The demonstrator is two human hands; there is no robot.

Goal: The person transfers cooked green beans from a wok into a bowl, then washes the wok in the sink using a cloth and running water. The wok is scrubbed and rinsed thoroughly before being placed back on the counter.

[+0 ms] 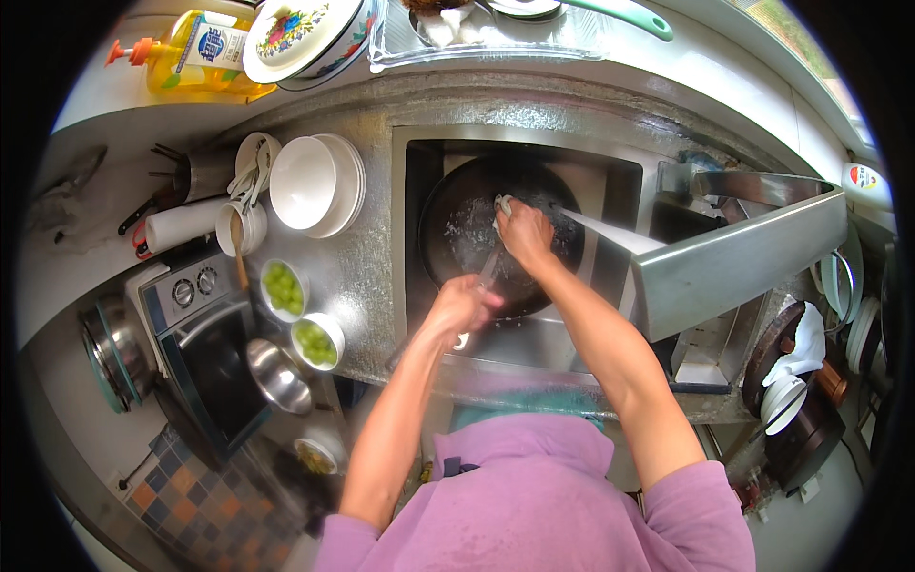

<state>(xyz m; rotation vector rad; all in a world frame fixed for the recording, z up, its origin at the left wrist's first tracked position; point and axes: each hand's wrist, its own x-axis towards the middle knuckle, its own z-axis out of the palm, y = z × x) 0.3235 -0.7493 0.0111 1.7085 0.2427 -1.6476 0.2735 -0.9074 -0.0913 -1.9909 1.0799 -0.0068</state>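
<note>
A dark round wok (457, 243) lies in the stainless steel sink (607, 336), with whitish suds or water on its inner surface. Bunched in my right hand (527, 232) is a pale cloth (505, 206), pressed against the inside of the wok. My left hand (461, 307) is closed around a long handle near the wok's front edge; motion blurs it, and I cannot tell fully whether the handle belongs to the wok. Water (607, 230) streams from the wide metal faucet (736, 257) into the wok, to the right of my right hand.
Left of the sink stand stacked white bowls (304, 182), bowls of green grapes (284, 288) and a steel bowl (279, 377). A toaster oven (214, 357) is farther left. The faucet juts over the right side. Behind are a soap bottle (204, 57) and a lidded enamel pot (300, 36).
</note>
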